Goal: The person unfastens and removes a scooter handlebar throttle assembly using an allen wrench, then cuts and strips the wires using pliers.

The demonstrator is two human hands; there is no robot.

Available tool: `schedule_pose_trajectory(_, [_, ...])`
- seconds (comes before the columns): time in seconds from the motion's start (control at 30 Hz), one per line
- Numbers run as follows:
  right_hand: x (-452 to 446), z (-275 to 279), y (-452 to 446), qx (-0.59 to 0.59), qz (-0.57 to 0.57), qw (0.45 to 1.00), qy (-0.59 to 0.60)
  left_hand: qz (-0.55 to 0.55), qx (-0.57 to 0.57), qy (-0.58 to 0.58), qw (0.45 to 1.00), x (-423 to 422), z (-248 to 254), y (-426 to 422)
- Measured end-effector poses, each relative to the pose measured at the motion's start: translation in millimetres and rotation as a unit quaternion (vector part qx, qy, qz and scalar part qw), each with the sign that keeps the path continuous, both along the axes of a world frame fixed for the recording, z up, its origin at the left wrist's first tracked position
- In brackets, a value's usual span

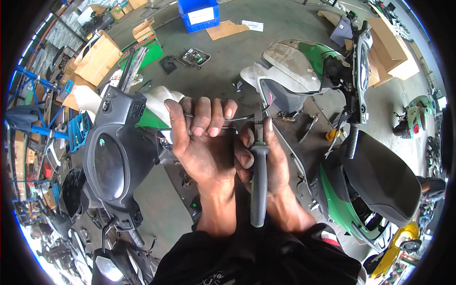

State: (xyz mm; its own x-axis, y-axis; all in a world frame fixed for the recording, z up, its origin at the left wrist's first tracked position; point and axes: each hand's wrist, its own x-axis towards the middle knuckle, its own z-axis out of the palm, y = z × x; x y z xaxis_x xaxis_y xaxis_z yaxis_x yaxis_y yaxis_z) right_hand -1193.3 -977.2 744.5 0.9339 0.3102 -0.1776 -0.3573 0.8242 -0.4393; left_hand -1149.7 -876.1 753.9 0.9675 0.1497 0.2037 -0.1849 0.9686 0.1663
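Observation:
My left hand point(204, 142) is raised in front of me, palm facing me, its fingers curled around a thin dark cable point(246, 117). Beside it, my right hand point(273, 164) grips a pair of pliers point(259, 183) with dark grey handles, the jaws pointing away from me. The cable's end reaches the jaws; whether they bite on it I cannot make out. Close to the left of my hands stands a scooter's dark handlebar cover point(114, 161) with an oval instrument panel.
A white and green scooter point(294, 66) stands ahead to the right, and a black seat point(380, 175) is near my right side. Farther off are a blue crate point(198, 14), a metal tray of small parts point(195, 57) on the floor and a cardboard box point(97, 59).

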Motion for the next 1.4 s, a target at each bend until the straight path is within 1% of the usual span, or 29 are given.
schedule_pose_trajectory(0.07, [1, -4, -8, 0.020, 0.061, 0.997, -0.032, -0.012, -0.007, 0.025, 1.000, 0, -6, 1])
schedule_pose_trajectory(0.1, [1, -9, -10, 0.036, 0.066, 0.995, -0.059, -0.022, -0.017, 0.022, 0.999, 0, -10, 1])
schedule_pose_trajectory(0.13, [1, -9, -11, 0.037, 0.067, 0.995, -0.060, -0.021, -0.017, 0.021, 0.999, 1, -13, 2])
schedule_pose_trajectory(0.23, [0, -15, -18, 0.117, 0.114, 0.985, -0.048, -0.043, -0.046, 0.004, 0.998, -1, -14, 1])
schedule_pose_trajectory(0.33, [-6, -15, -18, 0.113, 0.134, 0.984, -0.032, -0.059, -0.072, 0.001, 0.996, -2, -12, -1])
schedule_pose_trajectory(0.37, [-6, -6, -19, 0.086, 0.122, 0.989, 0.010, -0.056, -0.076, 0.001, 0.996, -4, -11, -3])
schedule_pose_trajectory(0.4, [-6, -7, -19, 0.088, 0.122, 0.989, 0.011, -0.053, -0.080, 0.001, 0.995, -5, -11, -4])
schedule_pose_trajectory(0.47, [-4, -11, -21, 0.084, 0.141, 0.986, -0.014, -0.059, -0.066, 0.008, 0.996, -5, -10, -4])
schedule_pose_trajectory(0.53, [-4, -13, -25, 0.072, 0.151, 0.986, -0.009, -0.071, -0.028, 0.018, 0.997, -5, -9, -3])
schedule_pose_trajectory(0.6, [-4, -17, -25, 0.060, 0.160, 0.985, -0.004, -0.076, -0.019, 0.017, 0.997, -4, -10, -2])
schedule_pose_trajectory(0.67, [-5, -23, -20, 0.133, 0.140, 0.981, 0.004, -0.082, -0.011, 0.016, 0.996, -4, -11, -1])
schedule_pose_trajectory(0.73, [-4, -23, -19, 0.143, 0.146, 0.979, 0.006, -0.079, 0.024, 0.020, 0.996, -5, -11, 1])
schedule_pose_trajectory(0.83, [-7, -17, -13, 0.114, 0.124, 0.986, 0.000, -0.076, 0.036, 0.024, 0.996, -6, -9, 1])
schedule_pose_trajectory(0.87, [-9, -13, -9, 0.055, 0.095, 0.994, 0.001, -0.076, 0.036, 0.025, 0.996, -7, -10, 0])
schedule_pose_trajectory(0.9, [-11, -10, -6, -0.003, 0.065, 0.998, 0.002, -0.068, 0.005, 0.032, 0.997, -8, -13, -2])
schedule_pose_trajectory(0.93, [-13, -8, -4, -0.003, 0.065, 0.998, 0.002, -0.059, -0.027, 0.039, 0.997, -9, -15, -4])
schedule_pose_trajectory(1.0, [-15, -7, -1, -0.003, 0.061, 0.998, 0.033, -0.048, -0.038, 0.038, 0.997, -10, -17, -2])
schedule_pose_trajectory(1.07, [-16, -10, 4, -0.025, 0.044, 0.999, 0.014, -0.038, -0.049, 0.038, 0.997, -12, -17, -1])
schedule_pose_trajectory(1.17, [-19, -15, 8, -0.083, 0.012, 0.995, -0.058, 0.031, 0.031, 0.020, 0.999, -19, -7, 0])
schedule_pose_trajectory(1.3, [-20, -7, 9, -0.069, 0.021, 0.996, -0.046, 0.046, 0.015, 0.021, 0.999, -20, 0, 2])
schedule_pose_trajectory(1.4, [-19, -7, 14, -0.061, 0.012, 0.995, -0.072, 0.067, 0.028, 0.003, 0.997, -21, 6, 3])
